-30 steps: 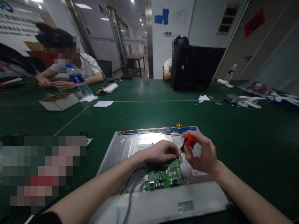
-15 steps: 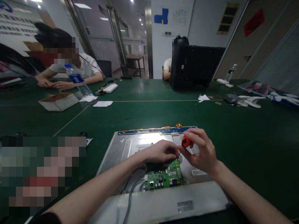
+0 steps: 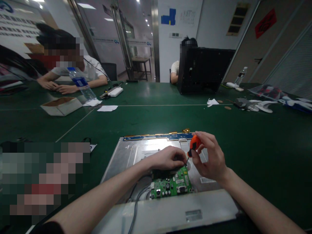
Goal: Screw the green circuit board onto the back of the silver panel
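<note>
My right hand (image 3: 211, 156) grips the orange and black handle of a screwdriver (image 3: 194, 145) between thumb and fingers. The shaft slants down to the upper right corner of a green circuit board (image 3: 172, 185). Beside the tip, my left hand (image 3: 172, 157) has its fingers curled together at the board's top edge; whether they pinch anything is hidden. The board lies on a silver metal panel (image 3: 136, 149), with a blue circuit strip (image 3: 151, 137) along its far edge. Grey cables (image 3: 137, 203) run from the board's left side across the panel's pale front section.
A water bottle (image 3: 83, 85) leans near an open cardboard box (image 3: 62, 106) at the left. A black monitor (image 3: 206, 70) stands across the green table (image 3: 146, 118). White gloves (image 3: 259, 105) lie at the right. Two people sit on the far side.
My right hand's fingers have shifted around the screwdriver handle, showing more of the handle and shaft. My left hand and the board have stayed in place.
</note>
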A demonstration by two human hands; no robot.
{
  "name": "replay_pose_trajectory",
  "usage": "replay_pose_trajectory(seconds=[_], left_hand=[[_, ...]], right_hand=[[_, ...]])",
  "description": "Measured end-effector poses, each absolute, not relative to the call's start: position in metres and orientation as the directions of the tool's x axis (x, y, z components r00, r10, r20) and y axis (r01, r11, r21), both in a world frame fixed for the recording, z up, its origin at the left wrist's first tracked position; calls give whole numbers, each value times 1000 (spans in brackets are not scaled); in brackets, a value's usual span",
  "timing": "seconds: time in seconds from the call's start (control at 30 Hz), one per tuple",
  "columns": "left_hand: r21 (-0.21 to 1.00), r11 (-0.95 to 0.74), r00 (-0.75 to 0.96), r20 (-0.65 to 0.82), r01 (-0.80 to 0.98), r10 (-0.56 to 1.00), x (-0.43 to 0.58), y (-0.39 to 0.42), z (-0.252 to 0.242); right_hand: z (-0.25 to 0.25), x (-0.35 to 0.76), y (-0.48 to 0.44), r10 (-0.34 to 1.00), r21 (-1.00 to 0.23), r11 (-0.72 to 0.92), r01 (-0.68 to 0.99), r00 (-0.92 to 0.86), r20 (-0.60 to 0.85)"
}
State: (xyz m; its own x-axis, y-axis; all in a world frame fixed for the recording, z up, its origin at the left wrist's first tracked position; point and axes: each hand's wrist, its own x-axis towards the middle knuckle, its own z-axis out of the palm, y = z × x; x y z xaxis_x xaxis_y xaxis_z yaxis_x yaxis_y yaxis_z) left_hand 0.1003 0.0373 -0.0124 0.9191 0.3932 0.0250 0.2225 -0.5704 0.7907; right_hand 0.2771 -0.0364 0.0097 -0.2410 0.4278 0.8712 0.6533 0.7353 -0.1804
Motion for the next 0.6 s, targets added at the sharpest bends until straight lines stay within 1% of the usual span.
replay_pose_trajectory(seconds=[0.17,0.3,0.43,0.6], left_hand=[[799,-558,907,37,226,420,100,36,-12],[809,-545,902,42,222,430,99,37,-15],[809,-551,909,53,204,414,99,38,-16],[790,-568,904,42,231,426,99,38,-15]], right_hand=[[10,278,-33,391,-159,770,617,-260,883],[10,279,-32,360,-121,760,639,-257,897],[11,278,-33,377,-118,745,657,-268,886],[13,277,-34,383,-102,740,665,-292,876]])
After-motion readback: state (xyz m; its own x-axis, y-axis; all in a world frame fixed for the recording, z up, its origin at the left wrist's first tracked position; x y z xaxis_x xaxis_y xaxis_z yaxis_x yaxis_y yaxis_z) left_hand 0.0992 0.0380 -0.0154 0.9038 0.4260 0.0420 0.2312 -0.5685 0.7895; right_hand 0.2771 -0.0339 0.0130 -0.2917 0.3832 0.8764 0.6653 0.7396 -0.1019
